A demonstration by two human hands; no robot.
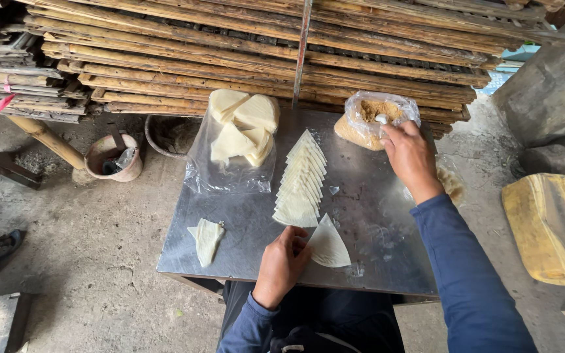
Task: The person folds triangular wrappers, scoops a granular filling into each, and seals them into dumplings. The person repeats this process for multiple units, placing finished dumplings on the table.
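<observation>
Wrapper (327, 245), thin, pale and wedge-shaped, lies flat near the front edge of the metal table (243, 242). The left hand (282, 261) rests beside it, fingers loosely curled, fingertips pressing its left edge. Just behind it, a row of overlapping wrappers (302, 183) runs toward the back of the table. The right hand (412, 157) reaches to the far right corner, fingers pinched on a small white spoon (381, 119) set in an open plastic bag of brown filling (374, 121). A clear bag of stacked wrappers (240, 131) sits at the back left. A folded piece (205, 238) lies alone at the front left. Bamboo racks (263, 52) are piled behind the table. A clay pot (112, 157) stands on the floor to the left, a yellow cushion (550, 225) to the right.
</observation>
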